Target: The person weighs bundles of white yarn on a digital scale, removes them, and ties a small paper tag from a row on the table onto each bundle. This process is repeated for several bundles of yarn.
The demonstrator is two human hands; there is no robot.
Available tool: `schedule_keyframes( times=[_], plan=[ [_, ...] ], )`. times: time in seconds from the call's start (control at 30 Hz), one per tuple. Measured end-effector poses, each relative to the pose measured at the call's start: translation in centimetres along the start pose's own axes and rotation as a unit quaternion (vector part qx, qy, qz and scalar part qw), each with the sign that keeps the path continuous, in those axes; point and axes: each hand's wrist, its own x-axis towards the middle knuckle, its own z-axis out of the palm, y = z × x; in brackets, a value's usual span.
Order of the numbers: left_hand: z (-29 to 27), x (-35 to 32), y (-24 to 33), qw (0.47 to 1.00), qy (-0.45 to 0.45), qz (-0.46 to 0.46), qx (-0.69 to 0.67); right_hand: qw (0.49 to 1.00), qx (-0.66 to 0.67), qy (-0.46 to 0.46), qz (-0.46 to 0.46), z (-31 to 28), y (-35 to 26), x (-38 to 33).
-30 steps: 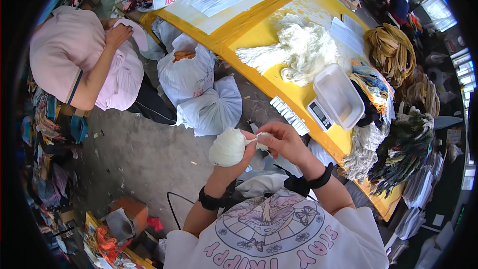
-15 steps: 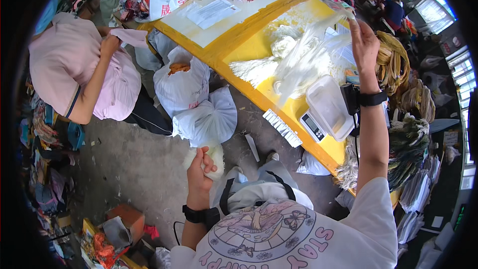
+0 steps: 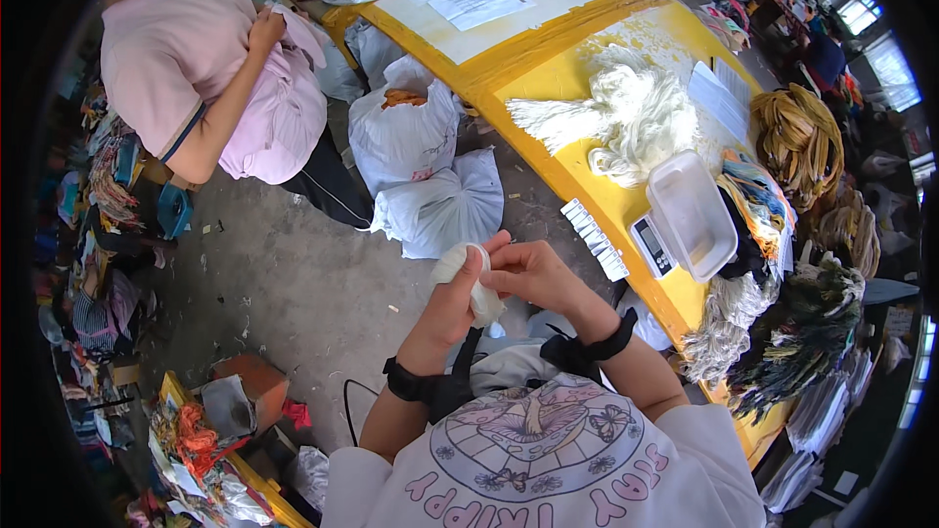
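Close in front of my chest, my left hand (image 3: 446, 309) is closed around a small white bundle of yarn (image 3: 486, 305), its thumb pointing up. My right hand (image 3: 536, 277) meets it from the right, with thumb and fingers pinched at the bundle's upper side. Any single strand between those fingertips is too fine to make out. A loose heap of white yarn (image 3: 636, 122) lies on the yellow table (image 3: 469, 76), with one hank stretching left. Beside the heap, a clear plastic tub (image 3: 691, 210) sits on a digital scale (image 3: 652, 246).
White tags (image 3: 594, 240) line the table's near edge. Brown hanks (image 3: 797, 142) and dark green hanks (image 3: 812, 323) are at the right. Two stuffed white sacks (image 3: 403, 132) stand on the floor. A person in pink (image 3: 215, 78) works at the left. A cardboard box (image 3: 256, 391) is lower left.
My right hand has come down from above the table to the bundle in my left hand. The yarn it held up now lies heaped on the table. My view has shifted left.
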Motion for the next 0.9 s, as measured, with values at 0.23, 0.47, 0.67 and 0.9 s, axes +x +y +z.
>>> schedule_keyframes(
  times=[0.23, 0.47, 0.67, 0.9],
  plan=[
    [0.8, -1.1, 1.1, 0.997, 0.058, 0.039, -0.036, 0.989, 0.117, 0.083, 0.031, 0.0, -0.7, -1.5],
    [1.1, -0.9, 0.0, 0.995, 0.066, 0.062, 0.036, 0.973, 0.203, 0.113, 0.001, -0.6, 1.0, -2.7],
    [1.6, -0.4, -1.0, 0.997, 0.068, 0.039, 0.01, 0.986, 0.081, 0.142, -0.039, 0.3, -0.6, -3.5],
    [2.0, -0.1, -1.0, 0.995, 0.062, 0.064, 0.052, 0.971, 0.18, 0.154, 0.004, -1.1, 0.3, -3.7]
  ],
)
